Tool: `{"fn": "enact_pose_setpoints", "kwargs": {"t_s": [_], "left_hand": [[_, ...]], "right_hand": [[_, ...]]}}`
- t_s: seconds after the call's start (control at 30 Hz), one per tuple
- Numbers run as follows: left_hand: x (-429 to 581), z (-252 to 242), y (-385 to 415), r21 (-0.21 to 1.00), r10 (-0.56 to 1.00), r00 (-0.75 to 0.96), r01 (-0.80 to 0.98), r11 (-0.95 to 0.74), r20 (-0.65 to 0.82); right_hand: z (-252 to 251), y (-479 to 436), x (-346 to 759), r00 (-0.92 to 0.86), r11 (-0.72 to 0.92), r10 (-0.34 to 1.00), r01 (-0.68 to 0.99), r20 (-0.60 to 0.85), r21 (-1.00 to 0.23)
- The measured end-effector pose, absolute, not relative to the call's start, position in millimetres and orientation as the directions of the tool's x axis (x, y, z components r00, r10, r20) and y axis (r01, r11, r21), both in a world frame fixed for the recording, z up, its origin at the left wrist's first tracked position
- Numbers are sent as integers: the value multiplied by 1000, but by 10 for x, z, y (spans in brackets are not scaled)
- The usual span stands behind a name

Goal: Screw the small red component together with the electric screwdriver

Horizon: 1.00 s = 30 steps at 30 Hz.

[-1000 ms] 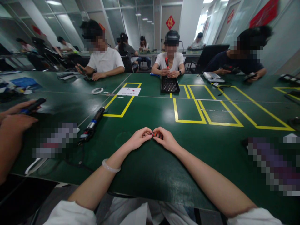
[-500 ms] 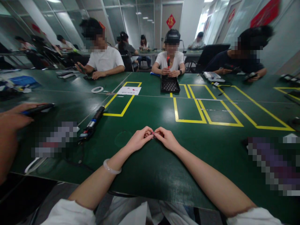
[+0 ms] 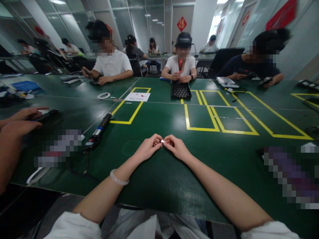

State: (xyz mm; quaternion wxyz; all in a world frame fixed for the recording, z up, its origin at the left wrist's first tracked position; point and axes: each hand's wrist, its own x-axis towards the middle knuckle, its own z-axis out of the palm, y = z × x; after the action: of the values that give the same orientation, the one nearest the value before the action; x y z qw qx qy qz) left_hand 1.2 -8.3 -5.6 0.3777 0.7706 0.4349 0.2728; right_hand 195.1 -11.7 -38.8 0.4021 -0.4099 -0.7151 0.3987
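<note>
My left hand (image 3: pixel 151 146) and my right hand (image 3: pixel 176 146) meet fingertip to fingertip over the green table (image 3: pixel 159 179). Between their pinched thumbs and forefingers sits a tiny shiny piece (image 3: pixel 162 141), bright white with a hint of red. Its kind is too small to make out, and the fingers hide most of it. Both hands are closed on it. A pale bangle (image 3: pixel 119 177) circles my left wrist.
Left of my hands lies a black tool-like device (image 3: pixel 98 131) with a cable. Yellow tape outlines (image 3: pixel 203 128) mark the table ahead. Across it, a person handles something red above a black tray (image 3: pixel 181 96). Another person's hand (image 3: pixel 22 124) reaches in from the left.
The tiny piece between my fingertips now gleams white where it looked reddish before. My hands hold their place. The neighbour's hand at the left has shifted slightly.
</note>
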Motion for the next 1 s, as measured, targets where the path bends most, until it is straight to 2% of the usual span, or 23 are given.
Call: {"fn": "enact_pose_setpoints", "kwargs": {"t_s": [0.47,0.63,0.73,0.8,0.9,1.0], "left_hand": [[2,-35,-85,804,876,476,490,-336,76],[-205,94,-10,753,904,421,571,-327,74],[-531,196,32,650,932,350,687,-325,96],[-844,225,50,541,952,292,787,-297,97],[-1426,183,66,296,978,171,934,-199,118],[-2033,83,76,51,986,18,998,-27,166]], "right_hand": [[-416,-102,1938,-310,398,899,287,308,-871],[-408,-109,1952,-305,388,906,323,293,-863],[-399,-114,1953,-308,380,909,340,280,-860],[-390,-115,1950,-311,374,911,346,271,-861],[-381,-115,1945,-321,372,910,355,262,-858],[-377,-113,1945,-327,382,906,359,268,-852]]}}
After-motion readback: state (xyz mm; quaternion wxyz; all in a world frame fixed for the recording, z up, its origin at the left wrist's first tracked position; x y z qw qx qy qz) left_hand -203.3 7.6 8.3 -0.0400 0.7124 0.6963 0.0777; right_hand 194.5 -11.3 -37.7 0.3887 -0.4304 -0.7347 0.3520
